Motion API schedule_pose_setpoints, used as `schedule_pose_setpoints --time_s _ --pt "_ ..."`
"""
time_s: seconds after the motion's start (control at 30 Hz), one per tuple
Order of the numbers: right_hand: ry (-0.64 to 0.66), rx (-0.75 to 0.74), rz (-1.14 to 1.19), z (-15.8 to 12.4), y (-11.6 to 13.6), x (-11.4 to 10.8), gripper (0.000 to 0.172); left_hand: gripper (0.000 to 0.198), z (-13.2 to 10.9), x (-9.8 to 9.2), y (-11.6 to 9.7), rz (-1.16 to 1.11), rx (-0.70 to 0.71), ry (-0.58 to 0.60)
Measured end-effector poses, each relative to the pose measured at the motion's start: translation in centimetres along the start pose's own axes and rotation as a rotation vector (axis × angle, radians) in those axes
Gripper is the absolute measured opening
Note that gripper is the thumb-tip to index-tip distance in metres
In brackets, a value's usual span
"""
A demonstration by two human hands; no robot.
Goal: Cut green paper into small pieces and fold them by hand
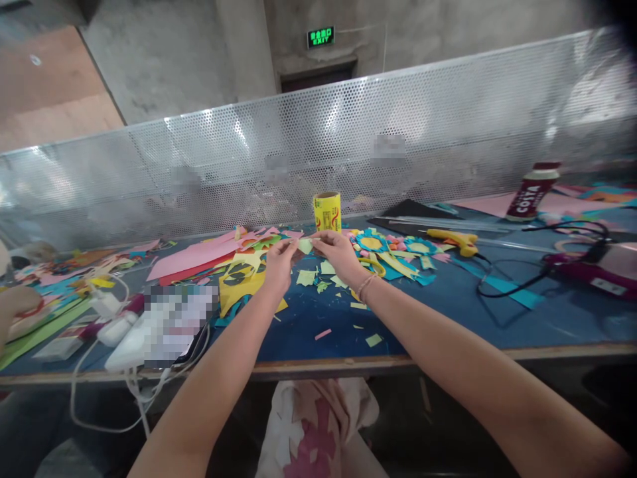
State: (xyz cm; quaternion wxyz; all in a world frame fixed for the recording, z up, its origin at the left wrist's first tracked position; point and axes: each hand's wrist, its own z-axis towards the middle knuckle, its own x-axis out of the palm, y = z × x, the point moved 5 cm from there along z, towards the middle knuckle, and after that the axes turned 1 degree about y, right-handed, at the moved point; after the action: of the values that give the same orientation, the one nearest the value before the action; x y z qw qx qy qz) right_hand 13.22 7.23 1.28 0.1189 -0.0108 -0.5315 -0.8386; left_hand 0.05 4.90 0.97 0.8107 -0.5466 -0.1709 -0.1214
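Note:
Both my arms reach out over a blue table. My left hand and my right hand are closed in pinches on the two sides of a small pale green paper piece, held just above the table. A thin stick or strip seems to run between the fingertips, too small to name. Under the hands lie several pale green paper scraps. Yellow cut paper lies just left of my left hand. Blue and yellow paper flowers lie right of my right hand.
A yellow tape roll stands behind the hands. A yellow glue gun with a black cable lies to the right, near a dark bottle and a purple device. White glue bottles and pink sheets lie left. A perforated metal screen backs the table.

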Motion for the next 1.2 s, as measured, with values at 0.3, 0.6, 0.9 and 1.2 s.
schedule_pose_setpoints --time_s 0.3,0.6,0.9,1.2 --pt "0.052 -0.055 -0.106 -0.3 0.7 0.4 0.023 0.028 0.1 0.1 0.7 0.073 -0.052 0.033" --pt "0.051 -0.004 -0.025 -0.2 0.2 0.5 0.022 0.027 0.3 -0.2 0.7 0.078 -0.041 0.025" --pt "0.026 0.023 0.001 0.0 -0.3 0.1 0.025 0.028 0.4 -0.2 1.1 0.059 -0.050 0.037" --pt "0.019 0.041 0.034 -0.1 -0.2 0.2 0.026 0.029 0.4 -0.2 1.1 0.047 -0.061 0.033"
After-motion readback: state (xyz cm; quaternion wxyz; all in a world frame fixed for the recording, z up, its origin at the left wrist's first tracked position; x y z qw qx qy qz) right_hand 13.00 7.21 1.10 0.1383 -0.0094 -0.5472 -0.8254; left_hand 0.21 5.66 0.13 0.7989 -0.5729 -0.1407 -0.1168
